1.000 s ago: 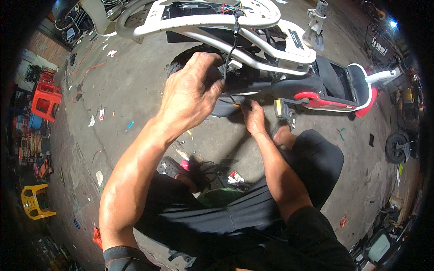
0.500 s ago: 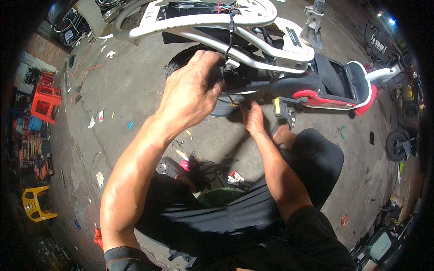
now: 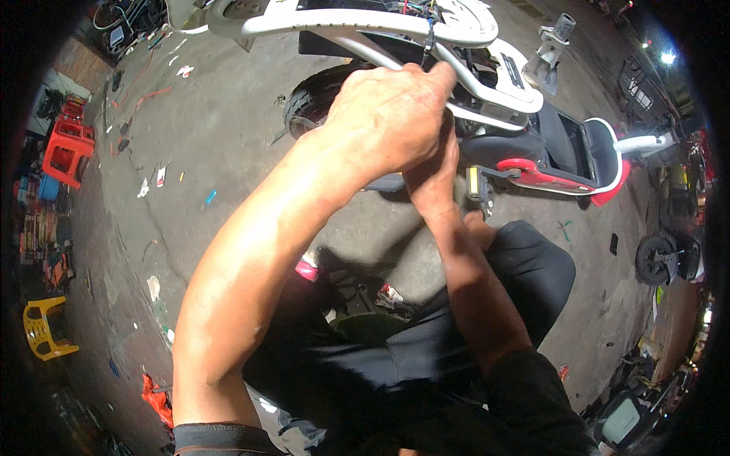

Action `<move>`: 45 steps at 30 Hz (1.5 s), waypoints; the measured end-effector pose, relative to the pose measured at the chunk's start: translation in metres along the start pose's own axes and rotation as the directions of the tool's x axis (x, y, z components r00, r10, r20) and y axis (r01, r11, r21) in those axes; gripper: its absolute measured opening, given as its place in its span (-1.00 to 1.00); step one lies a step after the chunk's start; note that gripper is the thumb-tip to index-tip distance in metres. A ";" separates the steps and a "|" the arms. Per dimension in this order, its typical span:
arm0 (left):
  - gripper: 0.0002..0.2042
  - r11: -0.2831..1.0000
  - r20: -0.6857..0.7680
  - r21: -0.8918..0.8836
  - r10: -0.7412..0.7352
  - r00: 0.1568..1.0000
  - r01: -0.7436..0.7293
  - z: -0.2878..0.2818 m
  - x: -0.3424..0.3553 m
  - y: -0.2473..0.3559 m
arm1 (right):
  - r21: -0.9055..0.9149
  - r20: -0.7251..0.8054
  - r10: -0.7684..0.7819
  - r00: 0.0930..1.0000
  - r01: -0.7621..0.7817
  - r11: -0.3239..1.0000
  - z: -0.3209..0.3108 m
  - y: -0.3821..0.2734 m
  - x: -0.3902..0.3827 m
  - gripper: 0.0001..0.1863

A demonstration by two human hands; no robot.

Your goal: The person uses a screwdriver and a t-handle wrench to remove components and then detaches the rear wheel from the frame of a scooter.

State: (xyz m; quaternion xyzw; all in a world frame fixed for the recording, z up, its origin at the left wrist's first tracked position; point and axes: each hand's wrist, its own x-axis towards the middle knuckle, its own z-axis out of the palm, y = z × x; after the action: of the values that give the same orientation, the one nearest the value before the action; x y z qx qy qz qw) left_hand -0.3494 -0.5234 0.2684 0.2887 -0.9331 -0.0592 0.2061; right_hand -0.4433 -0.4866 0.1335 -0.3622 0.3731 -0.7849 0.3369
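A bike-like electric vehicle with a white tube frame (image 3: 357,23) and a red and black body fills the upper middle. My left hand (image 3: 391,114) is closed just below the frame, where a black cable (image 3: 428,47) runs down to its fingers. Behind and below it, my right hand (image 3: 435,176) reaches up, its fingers curled against the left hand. The left hand hides the right fingertips and whatever is between them. Left of my hands shows a black tyre (image 3: 308,99). A pedal with a yellow reflector (image 3: 474,182) sits to the right of my right hand.
Red stools (image 3: 68,152) and a yellow plastic chair (image 3: 47,328) stand at the left. A clear bottle-like container (image 3: 549,53) is beyond the frame. Litter dots the concrete floor (image 3: 228,144). Another wheel (image 3: 655,260) stands at the far right.
My left hand has moved up and right toward the frame. My right hand has risen slightly to meet it. The thin dark strand between them is now hidden, and the view has shifted a little.
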 end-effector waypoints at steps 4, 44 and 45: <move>-0.79 1.000 0.011 0.013 0.014 1.000 -0.014 0.001 0.003 -0.002 | -0.574 0.079 -0.285 0.955 0.278 0.771 0.009 0.016 0.021 -0.79; -0.66 0.993 -0.164 -0.072 0.084 0.983 -0.097 0.012 -0.008 -0.002 | -0.711 0.329 0.147 0.933 0.142 0.689 -0.034 -0.056 0.023 -0.89; -0.71 0.996 -0.164 -0.041 0.076 0.984 -0.084 0.011 -0.007 -0.004 | -0.686 0.323 0.198 0.925 0.085 0.722 -0.032 -0.054 0.024 -0.89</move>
State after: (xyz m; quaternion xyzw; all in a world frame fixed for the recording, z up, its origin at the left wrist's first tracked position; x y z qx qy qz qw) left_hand -0.3470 -0.5230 0.2553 0.2499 -0.9224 -0.0496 0.2902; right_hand -0.4956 -0.4682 0.1717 -0.5919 0.5775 -0.4948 0.2671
